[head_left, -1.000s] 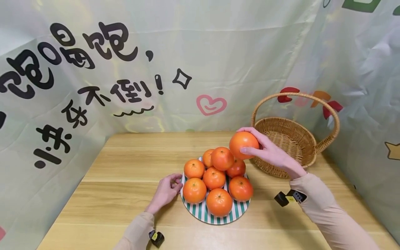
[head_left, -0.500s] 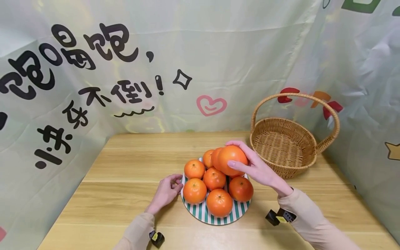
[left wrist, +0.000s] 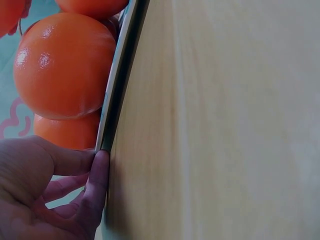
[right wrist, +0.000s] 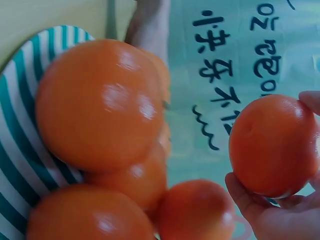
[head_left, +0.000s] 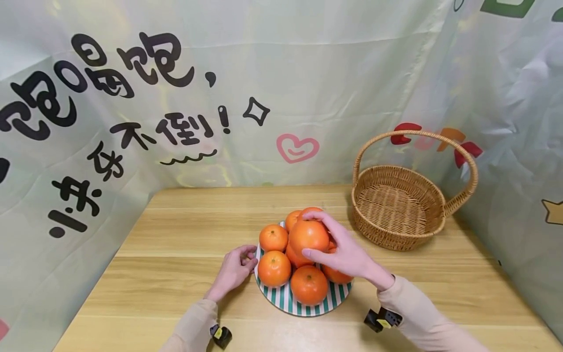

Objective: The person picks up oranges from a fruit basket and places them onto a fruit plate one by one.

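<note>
In the head view my right hand (head_left: 347,252) grips an orange (head_left: 309,235) above the piled fruit, with the thumb on its near side. The right wrist view shows that same orange (right wrist: 272,145) raised off the pile between thumb and fingers. Several other oranges (head_left: 309,285) sit on a round plate (head_left: 281,300) with green and white stripes, and part of the pile is hidden behind my right hand. At the plate's left side, my left hand (head_left: 235,271) pinches the rim; the left wrist view shows thumb and finger meeting at the plate edge (left wrist: 117,80).
To the right of the plate, toward the back, stands a round wicker basket (head_left: 398,239) with a tall arched handle (head_left: 413,132). Everything rests on a wooden table (head_left: 176,234). A printed cloth (head_left: 334,88) hangs close behind it and along both sides.
My right hand has carried the orange left and toward me, from near the basket to over the middle of the pile. The left hand has stayed at the plate rim.
</note>
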Action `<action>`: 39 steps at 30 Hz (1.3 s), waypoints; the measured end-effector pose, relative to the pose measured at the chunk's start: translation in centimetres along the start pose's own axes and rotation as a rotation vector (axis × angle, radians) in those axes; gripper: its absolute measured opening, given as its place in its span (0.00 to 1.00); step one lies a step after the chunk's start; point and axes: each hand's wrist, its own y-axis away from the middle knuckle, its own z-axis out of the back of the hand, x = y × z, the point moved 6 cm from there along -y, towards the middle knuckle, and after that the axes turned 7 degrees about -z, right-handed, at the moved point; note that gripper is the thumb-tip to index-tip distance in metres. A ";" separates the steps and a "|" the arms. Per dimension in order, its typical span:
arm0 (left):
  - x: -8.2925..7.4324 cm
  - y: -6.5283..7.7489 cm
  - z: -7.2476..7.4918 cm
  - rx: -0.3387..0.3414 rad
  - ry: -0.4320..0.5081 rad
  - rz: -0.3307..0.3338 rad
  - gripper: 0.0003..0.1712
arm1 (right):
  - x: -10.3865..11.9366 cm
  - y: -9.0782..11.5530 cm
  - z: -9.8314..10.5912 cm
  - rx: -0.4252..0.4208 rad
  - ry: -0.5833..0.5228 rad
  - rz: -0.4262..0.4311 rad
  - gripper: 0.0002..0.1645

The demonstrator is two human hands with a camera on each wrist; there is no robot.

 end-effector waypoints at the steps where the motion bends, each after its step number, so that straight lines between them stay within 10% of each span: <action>1: 0.0 0.0 0.0 0.000 0.001 0.006 0.20 | -0.1 0.1 -0.3 0.004 0.010 -0.005 0.36; 39: -0.1 -0.1 0.0 -0.025 0.000 -0.009 0.20 | -1.8 0.7 -4.3 -0.024 0.352 0.111 0.44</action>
